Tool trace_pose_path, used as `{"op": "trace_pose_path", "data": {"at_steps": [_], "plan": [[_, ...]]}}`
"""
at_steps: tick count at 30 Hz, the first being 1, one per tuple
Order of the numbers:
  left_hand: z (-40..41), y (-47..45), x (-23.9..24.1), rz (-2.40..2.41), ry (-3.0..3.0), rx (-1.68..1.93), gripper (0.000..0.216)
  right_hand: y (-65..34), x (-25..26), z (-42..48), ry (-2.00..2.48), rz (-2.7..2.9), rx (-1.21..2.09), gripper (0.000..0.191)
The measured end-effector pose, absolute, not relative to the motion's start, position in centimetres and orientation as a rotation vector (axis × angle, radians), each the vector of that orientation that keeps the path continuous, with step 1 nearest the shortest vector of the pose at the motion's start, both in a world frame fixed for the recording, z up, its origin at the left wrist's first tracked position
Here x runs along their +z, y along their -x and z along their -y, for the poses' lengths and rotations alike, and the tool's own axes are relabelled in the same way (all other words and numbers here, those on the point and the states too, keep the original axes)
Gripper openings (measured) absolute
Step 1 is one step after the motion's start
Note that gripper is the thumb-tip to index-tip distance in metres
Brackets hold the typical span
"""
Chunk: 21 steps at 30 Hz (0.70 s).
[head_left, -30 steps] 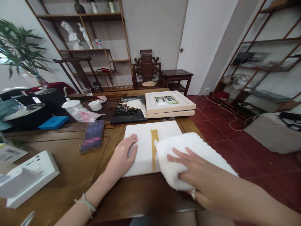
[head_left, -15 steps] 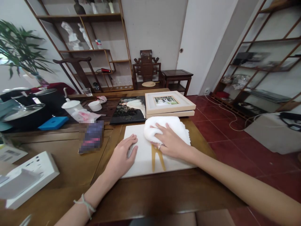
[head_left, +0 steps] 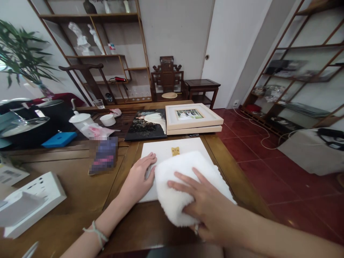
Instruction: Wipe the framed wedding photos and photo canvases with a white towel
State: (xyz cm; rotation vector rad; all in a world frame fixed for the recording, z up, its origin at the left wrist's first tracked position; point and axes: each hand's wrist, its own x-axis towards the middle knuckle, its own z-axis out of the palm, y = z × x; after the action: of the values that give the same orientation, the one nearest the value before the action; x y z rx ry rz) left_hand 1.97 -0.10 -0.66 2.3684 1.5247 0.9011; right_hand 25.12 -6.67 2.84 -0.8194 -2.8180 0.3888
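Note:
A white fluffy cloth (head_left: 177,175) is in my right hand (head_left: 200,200), which presses on it with spread fingers over the near right part of a flat white panel (head_left: 153,148). The cloth hangs past the panel's near edge and covers much of it. Above the cloth, the top of a gold-coloured piece (head_left: 175,151) shows on the panel; its lower part is hidden. My left hand (head_left: 141,175) rests on the panel's left edge, its fingers laid out flat and holding nothing.
Behind the panel lie a dark picture (head_left: 146,125) and stacked pale frames (head_left: 195,120). At left are a blue block (head_left: 59,139), a white pot (head_left: 80,123), a black pan (head_left: 25,134) and a white power strip (head_left: 34,204). The wooden table's right edge drops to red tiles (head_left: 258,172).
My right hand has drawn the cloth toward me, from the panel's far part to its near edge. The gold piece's top is now uncovered and its legs hidden. My left hand has stayed put.

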Motion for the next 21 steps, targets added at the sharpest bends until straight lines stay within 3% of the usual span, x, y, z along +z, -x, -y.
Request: {"op": "trace_pose_path", "data": {"at_steps": [12, 21], "plan": [[0.2, -2.0, -0.7, -1.546, -2.345, 0.919, 0.028, -23.6, 2.8, -3.4, 1.141, 2.597, 0.302, 0.031], [0.1, -2.0, -0.7, -1.548, -2.356, 0.905, 0.028, -22.7, 3.1, 3.7, 1.103, 2.689, 0.392, 0.029]]}}
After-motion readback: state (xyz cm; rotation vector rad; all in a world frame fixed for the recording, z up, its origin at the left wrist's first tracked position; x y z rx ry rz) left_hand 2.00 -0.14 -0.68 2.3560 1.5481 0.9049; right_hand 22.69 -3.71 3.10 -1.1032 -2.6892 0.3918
